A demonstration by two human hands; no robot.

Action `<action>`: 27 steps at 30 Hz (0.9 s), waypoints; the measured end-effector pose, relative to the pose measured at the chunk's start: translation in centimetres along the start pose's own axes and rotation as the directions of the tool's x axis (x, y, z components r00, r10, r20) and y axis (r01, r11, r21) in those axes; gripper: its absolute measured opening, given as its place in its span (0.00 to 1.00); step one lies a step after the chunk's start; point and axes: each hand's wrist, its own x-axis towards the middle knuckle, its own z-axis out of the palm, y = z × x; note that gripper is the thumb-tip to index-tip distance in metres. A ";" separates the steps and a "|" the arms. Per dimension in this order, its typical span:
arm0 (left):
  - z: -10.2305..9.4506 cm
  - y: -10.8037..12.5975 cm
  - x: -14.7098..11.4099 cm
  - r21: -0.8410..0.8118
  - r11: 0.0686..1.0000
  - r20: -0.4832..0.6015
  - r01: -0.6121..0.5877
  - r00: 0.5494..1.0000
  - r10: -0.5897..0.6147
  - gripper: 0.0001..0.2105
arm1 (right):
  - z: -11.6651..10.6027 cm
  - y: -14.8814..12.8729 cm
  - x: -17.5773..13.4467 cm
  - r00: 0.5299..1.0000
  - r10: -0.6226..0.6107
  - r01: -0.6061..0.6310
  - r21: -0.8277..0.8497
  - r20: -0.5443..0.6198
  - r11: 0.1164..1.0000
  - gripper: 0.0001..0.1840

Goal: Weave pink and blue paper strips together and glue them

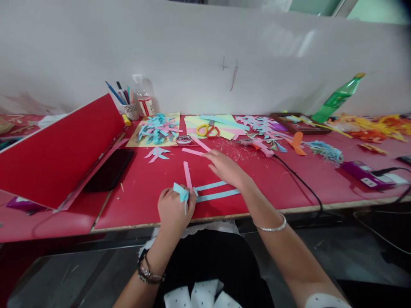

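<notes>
White dotted fabric sits closest, over a black-clad lap. Just past the edge of the red counter, the left hand is closed around folded paper strips, pale blue and pink, with long blue tails running out to the right. Half curled, the right hand has its fingertips on two pink strips; I can't tell whether it grips them. Labels on the green bottle and the clear bottle are too small to read, as is the lettering on the round tin.
</notes>
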 end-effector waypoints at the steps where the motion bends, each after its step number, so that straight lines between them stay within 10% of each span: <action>1: 0.0 0.0 0.0 -0.001 1.000 -0.004 0.014 1.000 -0.014 0.14 | 0.1 0.7 0.6 0.999 0.039 -0.038 -0.071 0.002 0.997 0.21; 11: 0.5 -0.5 -0.4 0.042 0.994 0.010 0.102 0.995 -0.103 0.16 | 0.8 3.2 1.4 0.974 0.222 -0.227 -0.201 -0.049 0.953 0.06; 19: 0.1 -0.4 -0.3 0.002 0.988 0.121 0.152 0.981 -0.151 0.18 | 0.1 -1.3 -4.0 0.995 0.032 0.018 0.499 -0.090 0.866 0.06; 27: 0.4 -0.6 -0.4 -0.012 0.991 0.116 0.132 0.985 -0.130 0.18 | 1.6 -3.3 -7.8 0.992 -0.061 0.100 0.405 -0.109 0.909 0.09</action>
